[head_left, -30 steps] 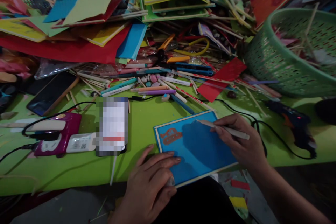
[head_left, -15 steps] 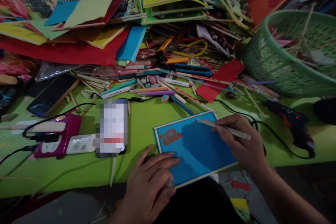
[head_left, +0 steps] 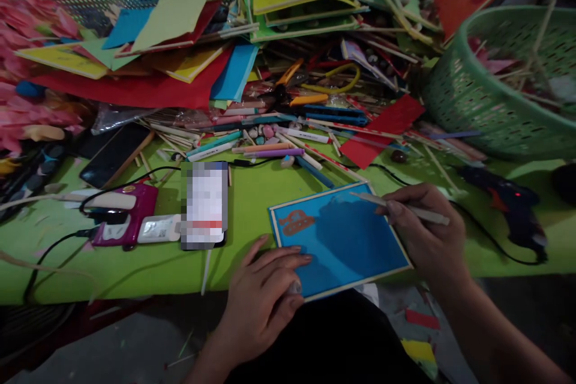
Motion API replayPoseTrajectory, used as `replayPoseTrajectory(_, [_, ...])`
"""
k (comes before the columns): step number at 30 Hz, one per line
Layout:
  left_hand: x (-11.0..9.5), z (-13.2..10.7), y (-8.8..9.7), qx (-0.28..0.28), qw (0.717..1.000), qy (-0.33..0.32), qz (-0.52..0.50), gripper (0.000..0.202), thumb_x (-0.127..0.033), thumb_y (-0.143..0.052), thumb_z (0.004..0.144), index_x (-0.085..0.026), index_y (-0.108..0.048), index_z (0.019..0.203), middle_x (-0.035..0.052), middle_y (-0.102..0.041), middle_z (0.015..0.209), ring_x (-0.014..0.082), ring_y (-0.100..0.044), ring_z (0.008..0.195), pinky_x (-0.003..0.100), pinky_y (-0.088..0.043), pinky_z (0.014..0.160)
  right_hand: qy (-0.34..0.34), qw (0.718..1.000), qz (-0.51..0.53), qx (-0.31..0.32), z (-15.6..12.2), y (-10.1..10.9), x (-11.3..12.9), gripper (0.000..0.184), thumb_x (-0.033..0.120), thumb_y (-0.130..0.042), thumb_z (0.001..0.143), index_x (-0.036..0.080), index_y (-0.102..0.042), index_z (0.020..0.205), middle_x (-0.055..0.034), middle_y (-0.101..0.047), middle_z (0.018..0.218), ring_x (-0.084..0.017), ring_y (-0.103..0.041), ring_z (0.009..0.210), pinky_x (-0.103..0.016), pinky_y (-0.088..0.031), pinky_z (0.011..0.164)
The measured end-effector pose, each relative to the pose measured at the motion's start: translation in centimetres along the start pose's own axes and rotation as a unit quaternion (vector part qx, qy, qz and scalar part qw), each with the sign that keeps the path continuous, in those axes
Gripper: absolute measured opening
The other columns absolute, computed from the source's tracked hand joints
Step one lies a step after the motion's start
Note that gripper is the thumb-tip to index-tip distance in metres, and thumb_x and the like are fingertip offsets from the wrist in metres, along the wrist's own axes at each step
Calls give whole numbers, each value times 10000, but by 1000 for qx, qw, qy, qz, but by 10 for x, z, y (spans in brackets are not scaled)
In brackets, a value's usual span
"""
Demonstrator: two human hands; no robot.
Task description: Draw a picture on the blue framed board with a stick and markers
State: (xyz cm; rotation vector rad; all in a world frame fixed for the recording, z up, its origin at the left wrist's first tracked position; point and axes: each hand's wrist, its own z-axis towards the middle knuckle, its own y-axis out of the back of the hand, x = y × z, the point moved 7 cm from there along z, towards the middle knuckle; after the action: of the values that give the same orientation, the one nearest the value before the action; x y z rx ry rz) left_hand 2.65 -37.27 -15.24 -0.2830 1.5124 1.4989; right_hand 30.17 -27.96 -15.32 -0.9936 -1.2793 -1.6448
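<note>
A blue board (head_left: pixel 342 252) edged with thin pale sticks lies tilted at the table's front edge, partly over my lap. An orange-brown boat-like picture (head_left: pixel 296 223) is on its upper left. My left hand (head_left: pixel 270 288) grips the board's lower left corner, fingers on top and thumb near the edge. A greyish patch shows at the thumb; I cannot tell what it is. In my right hand (head_left: pixel 425 222) a slim white pen (head_left: pixel 418 211) is pinched, its tip at the board's upper part, where faint pale marks (head_left: pixel 337 198) show. The hand's shadow falls across the blue surface.
A lit phone (head_left: pixel 204 207) lies left of the board beside a magenta power strip (head_left: pixel 144 207). Behind are markers (head_left: pixel 270 153), sticks and stacked coloured cards (head_left: pixel 175 18). To the right are a glue gun (head_left: pixel 504 192) with its cable and a green basket (head_left: pixel 486 108).
The whole view has shifted slightly, so most things sit further right. The pen tip has moved a little to the right along the board's upper part. Both hands keep their holds.
</note>
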Motion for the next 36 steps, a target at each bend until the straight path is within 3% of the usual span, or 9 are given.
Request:
replayPoseTrajectory(17, [-3,3,1,-2,999,-9,31,142,-338,-466,1100,-266,-568,1033,3,-787,1305,168,-692,1271,365,-196,1264,25,995,-39,84,3,-14,-1,102,348,-706,973,251,-734,986,-27,-717,821,-176,-649,651,-292,-463,568])
replayPoseTrajectory(24, [-3,1,1,-3,999,-1,32,123,-317,-485,1075,-267,-590,1035,13,-794,1287,203,-710,1249,427,-270,1252,34,994,-65,78,4,-13,-1,101,349,-706,977,251,-733,971,-15,-709,797,-164,-617,630,-289,-449,563])
replayPoseTrajectory(36, [-1,-1,-1,-15,1000,2,24,244,-394,-435,1110,-255,-611,1014,29,-794,1293,206,-710,1254,426,-266,1267,32,994,-74,73,3,-14,3,107,360,-702,973,256,-725,958,-12,-708,767,-174,-616,614,-299,-437,551])
